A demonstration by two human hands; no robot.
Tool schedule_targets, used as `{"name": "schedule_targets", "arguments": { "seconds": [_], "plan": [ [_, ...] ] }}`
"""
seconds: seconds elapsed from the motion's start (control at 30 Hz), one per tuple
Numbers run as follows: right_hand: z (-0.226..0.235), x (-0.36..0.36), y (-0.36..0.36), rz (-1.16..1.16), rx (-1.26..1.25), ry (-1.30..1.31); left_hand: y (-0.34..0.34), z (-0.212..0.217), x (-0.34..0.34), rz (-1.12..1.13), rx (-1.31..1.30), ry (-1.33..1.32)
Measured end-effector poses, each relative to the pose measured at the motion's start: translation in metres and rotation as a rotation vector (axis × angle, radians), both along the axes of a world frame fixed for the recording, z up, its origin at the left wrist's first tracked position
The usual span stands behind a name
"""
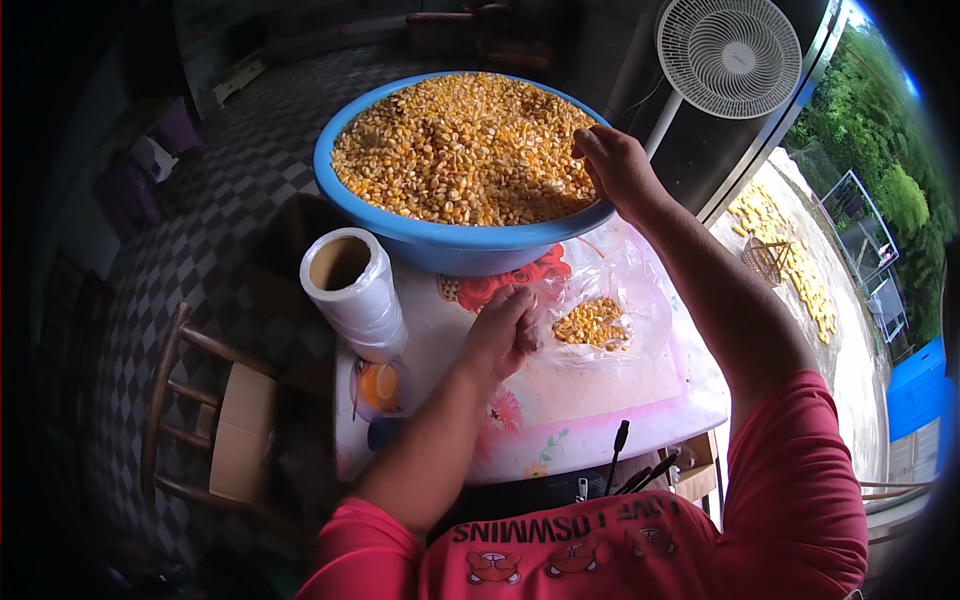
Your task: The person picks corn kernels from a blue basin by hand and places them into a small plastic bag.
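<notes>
A big blue basin point(348, 205) heaped with dried corn kernels point(460, 150) stands at the far side of the table. My left hand point(503, 328) is closed on the edge of a clear plastic bag point(650, 310). The bag lies on the tabletop in front of the basin, with a small pile of kernels point(592, 325) inside. Over the basin's right rim is my right hand point(618, 165), its fingers curled together above the corn. What those fingers hold, if anything, is hidden.
A roll of clear plastic bags point(362, 310) stands upright on the table's point(570, 390) left side, beside an orange item point(380, 385). A wooden chair point(205, 420) is at the left. A white fan point(735, 60) stands behind at the right. Corn cobs point(800, 270) lie outside.
</notes>
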State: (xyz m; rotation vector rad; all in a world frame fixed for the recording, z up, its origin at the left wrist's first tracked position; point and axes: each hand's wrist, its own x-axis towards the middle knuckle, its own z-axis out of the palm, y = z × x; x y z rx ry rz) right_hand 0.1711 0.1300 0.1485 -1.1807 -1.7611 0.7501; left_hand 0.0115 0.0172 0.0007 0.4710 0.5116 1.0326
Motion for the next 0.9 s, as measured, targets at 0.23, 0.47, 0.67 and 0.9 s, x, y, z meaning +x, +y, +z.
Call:
{"name": "schedule_targets", "arguments": {
  "seconds": [0.23,0.47,0.67,0.9],
  "plan": [
    [-0.019,0.025,-0.068,0.131,-0.573,0.834,0.0,-0.001,0.002,0.01,0.06,-0.044],
    [-0.09,0.047,-0.085,-0.031,-0.427,0.656,0.004,-0.012,0.008,0.031,0.01,-0.055],
    [-0.079,0.047,-0.089,0.054,-0.328,0.583,0.003,-0.009,0.008,0.065,-0.015,-0.037],
    [-0.035,0.029,-0.08,0.104,-0.096,0.385,-0.004,0.001,0.003,-0.004,-0.034,0.03]
  ]
}}
